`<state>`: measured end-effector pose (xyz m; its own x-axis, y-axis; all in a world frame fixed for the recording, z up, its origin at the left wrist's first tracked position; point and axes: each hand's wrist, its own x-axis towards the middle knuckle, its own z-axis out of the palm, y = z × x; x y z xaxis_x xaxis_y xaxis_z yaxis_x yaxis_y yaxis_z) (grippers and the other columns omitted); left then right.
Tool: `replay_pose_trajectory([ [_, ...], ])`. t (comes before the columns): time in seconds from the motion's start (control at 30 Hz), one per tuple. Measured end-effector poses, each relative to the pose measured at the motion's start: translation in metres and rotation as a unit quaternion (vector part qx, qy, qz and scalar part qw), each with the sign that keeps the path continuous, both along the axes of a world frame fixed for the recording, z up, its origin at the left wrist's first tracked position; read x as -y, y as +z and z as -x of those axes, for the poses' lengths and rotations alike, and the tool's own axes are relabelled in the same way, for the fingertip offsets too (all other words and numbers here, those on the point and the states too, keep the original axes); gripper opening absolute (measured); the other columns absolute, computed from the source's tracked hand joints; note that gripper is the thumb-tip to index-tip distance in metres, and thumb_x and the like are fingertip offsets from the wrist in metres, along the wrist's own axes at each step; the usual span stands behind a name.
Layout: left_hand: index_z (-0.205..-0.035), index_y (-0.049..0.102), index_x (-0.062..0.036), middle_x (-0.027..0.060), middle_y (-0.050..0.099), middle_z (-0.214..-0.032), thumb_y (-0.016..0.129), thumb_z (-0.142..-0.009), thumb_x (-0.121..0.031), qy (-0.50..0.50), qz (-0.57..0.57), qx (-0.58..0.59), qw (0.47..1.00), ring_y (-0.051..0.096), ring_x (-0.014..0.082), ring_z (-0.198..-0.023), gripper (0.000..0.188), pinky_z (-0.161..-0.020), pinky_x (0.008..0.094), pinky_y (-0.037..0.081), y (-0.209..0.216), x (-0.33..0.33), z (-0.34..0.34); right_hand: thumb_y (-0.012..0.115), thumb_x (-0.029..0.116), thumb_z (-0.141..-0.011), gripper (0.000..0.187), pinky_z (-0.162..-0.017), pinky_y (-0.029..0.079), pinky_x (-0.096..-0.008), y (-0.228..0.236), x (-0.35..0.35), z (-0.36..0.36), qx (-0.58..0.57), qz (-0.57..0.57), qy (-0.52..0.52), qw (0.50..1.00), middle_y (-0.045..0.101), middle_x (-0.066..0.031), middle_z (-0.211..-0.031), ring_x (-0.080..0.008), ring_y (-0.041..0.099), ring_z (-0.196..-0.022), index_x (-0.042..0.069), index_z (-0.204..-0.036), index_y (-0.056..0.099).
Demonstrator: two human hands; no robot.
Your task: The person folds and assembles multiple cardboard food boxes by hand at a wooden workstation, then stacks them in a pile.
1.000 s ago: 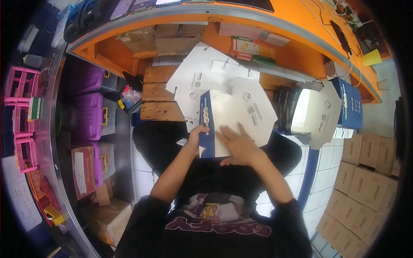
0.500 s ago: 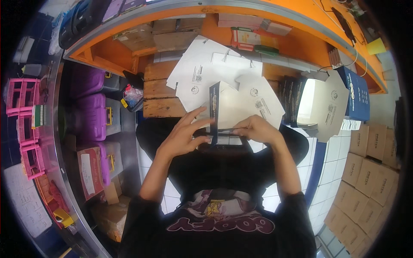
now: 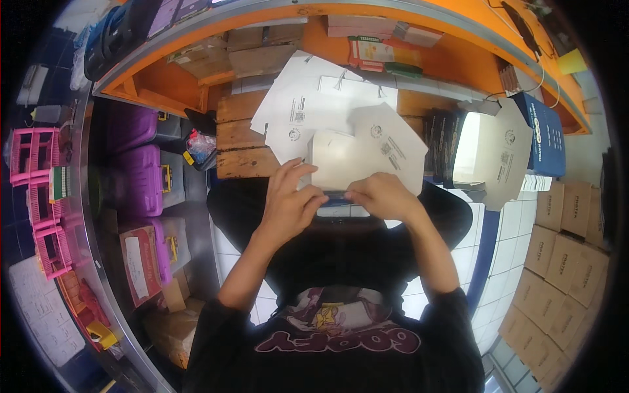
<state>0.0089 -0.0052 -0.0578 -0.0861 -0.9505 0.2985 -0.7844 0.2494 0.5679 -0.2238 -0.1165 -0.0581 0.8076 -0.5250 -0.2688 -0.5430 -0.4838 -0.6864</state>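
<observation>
head: right hand (image 3: 383, 197) on carton (image 3: 334, 161)

1 left hand (image 3: 287, 200), 1 right hand (image 3: 382, 198), 1 part-folded carton (image 3: 333, 160), 3 purple lids (image 3: 143, 180) (1 per grey bin (image 3: 172, 185))

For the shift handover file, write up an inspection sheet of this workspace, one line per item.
Surface: wooden plank surface, partly covered by white printed cardboard sheets.
Job's things: partly folded cardboard box with a pale inside; its printed flap spreads out to the right. Another open box is farther right.
Clutter: plastic-wrapped bundle in a dark container left of the planks.
Grips: left grip and right grip both at the folded box's near edge; how firmly, cannot tell.
Cables: white cable hanging at the orange desk's right end, apart from the folded box.
Surroundings: orange desk ahead, purple-lidded bins left, stacked brown cartons right.
</observation>
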Motion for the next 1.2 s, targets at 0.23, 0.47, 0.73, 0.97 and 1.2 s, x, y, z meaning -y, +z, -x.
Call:
replay_pose_trajectory([
  [0.23, -0.099, 0.077, -0.0057, 0.0155, 0.059, -0.136, 0.083, -0.084, -0.014, 0.002, -0.094, -0.079, 0.992, 0.055, 0.0351, -0.126, 0.018, -0.100, 0.0407, 0.046, -0.011, 0.005, -0.015, 0.072, 0.031, -0.093, 0.022, -0.094, 0.050, -0.0485, 0.036, -0.001, -0.003, -0.078, -0.020, 0.011, 0.997, 0.075, -0.0127, -0.091, -0.0324, 0.070, -0.097, 0.012, -0.101, 0.079],
  [0.47, -0.093, 0.073, -0.0063, 0.0169, 0.061, -0.132, 0.082, -0.086, -0.019, 0.156, -0.063, -0.132, 0.977, 0.056, 0.0389, -0.119, 0.017, -0.102, 0.0453, 0.044, -0.039, 0.004, -0.021, 0.081, 0.023, -0.082, 0.014, -0.117, 0.039, -0.0502, 0.030, -0.008, 0.027, -0.053, 0.229, -0.077, 0.969, 0.078, -0.0072, -0.091, -0.0253, 0.073, -0.093, 0.014, -0.093, 0.081],
  [0.73, -0.091, 0.074, -0.0066, 0.0165, 0.059, -0.136, 0.081, -0.084, -0.014, 0.051, -0.021, -0.091, 0.994, 0.045, 0.0431, -0.138, 0.012, -0.115, 0.0508, 0.034, -0.006, 0.004, 0.019, 0.079, 0.016, -0.074, 0.009, -0.115, 0.039, -0.0576, 0.034, -0.022, 0.008, -0.037, 0.434, -0.107, 0.894, 0.064, -0.0049, -0.063, -0.0221, 0.065, -0.072, 0.012, -0.072, 0.071],
  [0.97, -0.090, 0.077, -0.0101, 0.0161, 0.059, -0.136, 0.081, -0.081, -0.012, 0.002, -0.017, -0.048, 0.999, 0.046, 0.0463, -0.136, 0.010, -0.112, 0.0536, 0.036, -0.011, -0.001, 0.035, 0.067, 0.016, -0.081, 0.009, -0.115, 0.041, -0.0566, 0.025, -0.041, 0.005, -0.056, 0.445, 0.004, 0.894, 0.067, -0.0047, -0.077, -0.0214, 0.067, -0.087, 0.011, -0.088, 0.070],
  [1.2, -0.103, 0.078, -0.0160, 0.0150, 0.055, -0.137, 0.083, -0.079, -0.012, 0.019, 0.150, -0.031, 0.988, 0.050, 0.0429, -0.131, 0.025, -0.109, 0.0595, 0.040, -0.020, -0.012, 0.077, 0.066, 0.019, -0.086, 0.034, -0.108, 0.049, -0.0414, 0.026, -0.047, 0.037, -0.052, 0.296, -0.011, 0.954, 0.072, -0.0065, -0.107, -0.0236, 0.070, -0.105, 0.010, -0.119, 0.067],
])
